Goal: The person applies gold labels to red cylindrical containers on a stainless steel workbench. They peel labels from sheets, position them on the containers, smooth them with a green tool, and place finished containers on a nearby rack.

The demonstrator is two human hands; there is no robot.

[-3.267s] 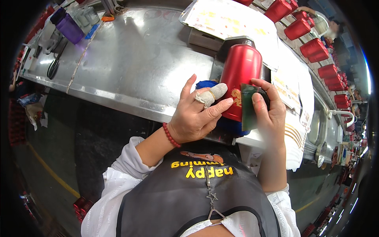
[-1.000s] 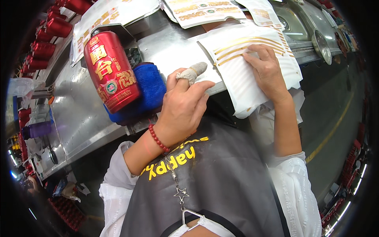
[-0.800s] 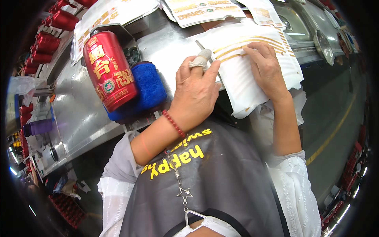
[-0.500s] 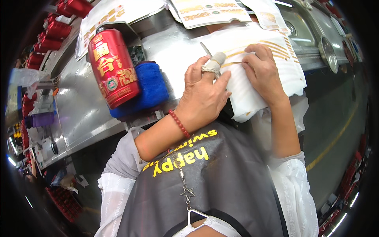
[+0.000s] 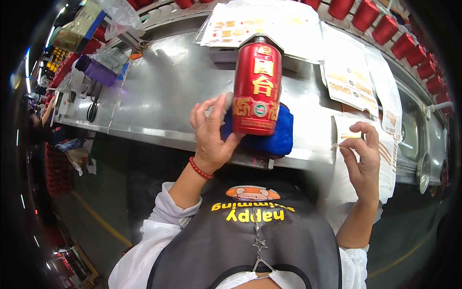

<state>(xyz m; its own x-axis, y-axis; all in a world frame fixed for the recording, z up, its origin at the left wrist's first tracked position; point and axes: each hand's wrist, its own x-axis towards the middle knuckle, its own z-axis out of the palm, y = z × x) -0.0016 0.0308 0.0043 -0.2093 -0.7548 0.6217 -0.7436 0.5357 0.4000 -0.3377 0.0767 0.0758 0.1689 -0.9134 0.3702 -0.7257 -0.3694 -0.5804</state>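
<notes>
A red bottle (image 5: 257,89) with gold raised lettering and a dark cap rests tilted on a folded blue cloth (image 5: 284,127). My left hand (image 5: 211,130) is at its lower left side, fingers apart. The thumb tip reaches the bottle's bottom edge; whether it presses there I cannot tell. A pale grey cover wraps one of its fingers. To the right, my right hand (image 5: 361,156) pinches a thin pale strip (image 5: 335,146) between thumb and forefinger. Beneath that hand lies a stack of white sheets (image 5: 342,178) with narrow gold-brown strips.
Printed white sheets (image 5: 262,24) lie behind the bottle, and more label sheets (image 5: 349,72) at the back right. A purple bottle (image 5: 96,70) stands at the far left of the metal table (image 5: 163,91). Red bottles (image 5: 385,31) line the back. A round metal pan (image 5: 423,173) is at the right.
My view has turned left. My left hand has moved from the white sheets to the red bottle. My right hand has lifted off the sheets with a thin strip in its fingertips.
</notes>
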